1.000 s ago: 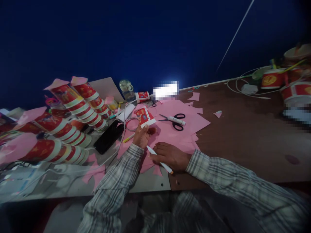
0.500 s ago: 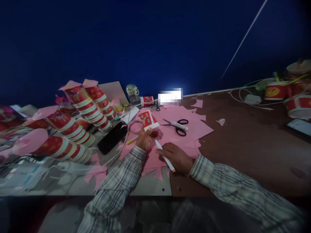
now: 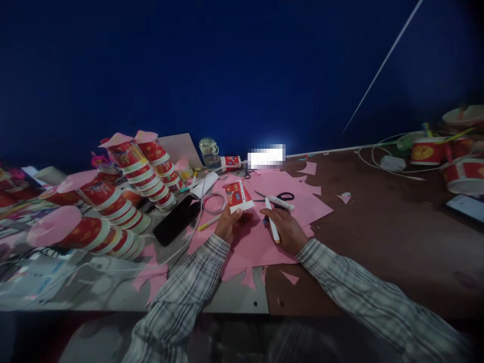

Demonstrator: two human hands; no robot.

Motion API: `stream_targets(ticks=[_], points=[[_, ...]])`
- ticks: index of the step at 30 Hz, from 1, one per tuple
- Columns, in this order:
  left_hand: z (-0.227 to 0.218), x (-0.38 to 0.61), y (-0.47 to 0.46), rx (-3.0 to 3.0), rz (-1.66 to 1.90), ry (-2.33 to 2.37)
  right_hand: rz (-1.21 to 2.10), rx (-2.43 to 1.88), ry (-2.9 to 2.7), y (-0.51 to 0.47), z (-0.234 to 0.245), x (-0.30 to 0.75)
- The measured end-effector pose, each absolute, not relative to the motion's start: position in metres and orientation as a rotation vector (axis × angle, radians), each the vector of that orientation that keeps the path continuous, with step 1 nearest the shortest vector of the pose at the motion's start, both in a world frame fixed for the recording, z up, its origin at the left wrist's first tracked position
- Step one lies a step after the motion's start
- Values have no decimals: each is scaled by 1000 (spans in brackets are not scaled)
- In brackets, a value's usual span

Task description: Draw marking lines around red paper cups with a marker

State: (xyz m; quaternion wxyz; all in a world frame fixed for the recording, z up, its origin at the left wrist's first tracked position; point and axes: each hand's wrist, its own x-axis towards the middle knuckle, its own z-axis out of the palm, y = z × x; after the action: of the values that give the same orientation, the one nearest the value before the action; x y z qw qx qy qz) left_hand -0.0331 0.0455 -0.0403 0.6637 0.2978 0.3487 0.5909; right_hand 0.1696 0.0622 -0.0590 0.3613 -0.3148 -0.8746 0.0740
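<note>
My left hand (image 3: 228,224) is closed on a red and white paper cup (image 3: 238,196), held tilted above sheets of pink paper (image 3: 302,201). My right hand (image 3: 286,229) grips a white marker pen (image 3: 272,226), its tip pointing up and away near the cup. Black-handled scissors (image 3: 282,197) and a second white marker (image 3: 282,202) lie on the pink paper just beyond my right hand.
Stacks of red paper cups capped with pink paper (image 3: 124,181) lie at the left. A black phone (image 3: 176,220), a white cable and a yellow pen (image 3: 209,223) lie beside the pink sheets. More red cups (image 3: 427,149) and cables stand at the far right on the brown table (image 3: 397,222).
My right hand has lifted from the near edge of the paper and moved forward with the pen, which now points up toward the cup. The cup in my left hand stayed about where it was.
</note>
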Motion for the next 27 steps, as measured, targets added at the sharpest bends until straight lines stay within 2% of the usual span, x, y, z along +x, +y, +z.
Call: stream_targets(ticks=[13,27], points=[[-43,-31,45,756,1287,774,412,-916,-2288,67,-68,172],[-42,-30,43,751,1295,785,343,-953,-2418,71,-70,171]])
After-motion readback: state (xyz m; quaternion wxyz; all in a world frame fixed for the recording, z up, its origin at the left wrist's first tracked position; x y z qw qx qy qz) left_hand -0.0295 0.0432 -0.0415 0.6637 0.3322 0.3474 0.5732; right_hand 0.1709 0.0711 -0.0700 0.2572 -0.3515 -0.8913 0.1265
